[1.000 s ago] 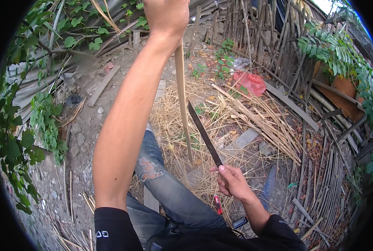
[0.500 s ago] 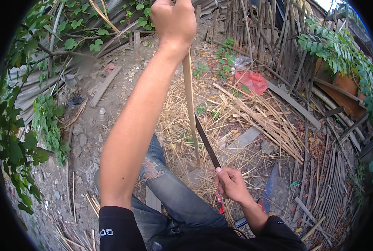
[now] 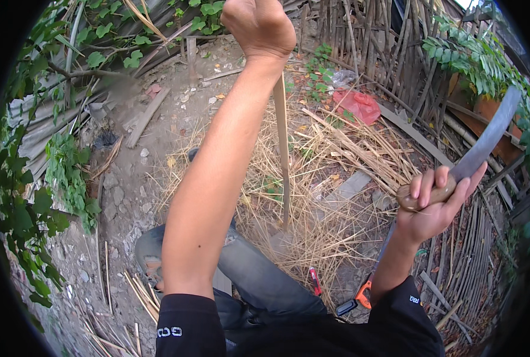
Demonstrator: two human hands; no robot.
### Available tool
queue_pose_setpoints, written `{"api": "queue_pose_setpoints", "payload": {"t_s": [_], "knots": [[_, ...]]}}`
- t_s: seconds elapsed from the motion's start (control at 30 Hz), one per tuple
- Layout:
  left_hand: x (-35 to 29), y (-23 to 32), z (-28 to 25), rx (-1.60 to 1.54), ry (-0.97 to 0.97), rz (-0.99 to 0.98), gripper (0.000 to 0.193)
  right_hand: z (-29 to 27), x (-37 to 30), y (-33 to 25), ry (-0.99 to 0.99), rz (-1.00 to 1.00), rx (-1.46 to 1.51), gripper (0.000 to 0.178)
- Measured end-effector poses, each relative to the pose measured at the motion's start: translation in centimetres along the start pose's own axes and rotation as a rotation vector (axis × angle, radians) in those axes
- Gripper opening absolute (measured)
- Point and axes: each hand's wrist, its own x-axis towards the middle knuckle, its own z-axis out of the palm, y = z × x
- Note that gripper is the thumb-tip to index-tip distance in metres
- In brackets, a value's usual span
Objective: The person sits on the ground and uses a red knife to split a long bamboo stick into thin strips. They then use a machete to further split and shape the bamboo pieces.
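My left hand (image 3: 262, 27), raised at the top of the view, is closed in a fist round the upper end of a long flat bamboo strip (image 3: 283, 149). The strip stands nearly upright, its lower end down among the shavings; the hand hides its top. Out to the right, my right hand (image 3: 428, 220) grips the wooden handle of a machete (image 3: 488, 140). Its broad, curved blade points up and away to the right, apart from the strip. My bent leg in torn jeans (image 3: 259, 273) lies below the strip.
Pale shavings (image 3: 324, 232) cover the ground. Split bamboo strips (image 3: 375, 157) lie beyond them near a red plastic bag (image 3: 360, 106). By my right forearm are an orange-handled saw (image 3: 364, 294), a small red tool (image 3: 315, 281) and a dark-blue object (image 3: 346, 307). A stick fence (image 3: 372, 47) stands behind.
The machete has swung from beside the strip out to the right, blade now raised. My right hand rose with it. My left hand shifted slightly right, still holding the strip.
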Motion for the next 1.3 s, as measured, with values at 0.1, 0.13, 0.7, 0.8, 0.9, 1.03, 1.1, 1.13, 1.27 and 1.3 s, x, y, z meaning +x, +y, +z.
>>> {"api": "queue_pose_setpoints", "payload": {"t_s": [0.1,0.13,0.7,0.8,0.9,1.03,1.1,1.13,1.27,1.3], "knots": [[-0.4,0.5,1.0,0.078,-0.007,0.051,0.05,-5.2,-6.9,1.9,-0.252,0.623,-0.281,0.049],[-0.9,0.6,1.8,0.058,-0.014,0.007,0.051,-7.7,-9.0,2.3,-0.397,0.935,-0.468,0.048],[-2.0,1.8,3.6,0.065,0.005,0.072,0.052,-8.0,-8.9,3.3,-0.676,1.104,-0.716,0.051],[-1.9,1.9,2.7,0.091,-0.025,0.025,0.053,-3.6,-4.0,0.4,-0.58,1.209,-0.627,0.048],[-1.7,1.6,3.0,0.084,-0.042,-0.003,0.053,-1.2,-0.2,-2.3,-0.552,0.832,-0.467,0.056],[-0.7,0.1,1.4,0.145,-0.05,0.099,0.053,2.5,3.4,-6.1,-0.243,0.229,-0.019,0.055],[-0.8,-0.2,1.5,0.14,-0.042,0.138,0.053,2.2,0.6,-3.7,-0.29,0.014,-0.044,0.056],[-1.1,0.4,1.4,0.156,-0.055,0.108,0.053,1.3,-2.0,-1.3,-0.312,-0.089,-0.053,0.057],[-1.1,0.3,1.6,0.113,-0.028,0.022,0.052,-10.7,-11.0,6.3,-0.661,1.281,-0.762,0.047],[-1.1,0.5,0.7,0.039,-0.053,-0.04,0.052,-13.8,-12.2,7.8,-0.904,1.718,-0.97,0.044]]}}
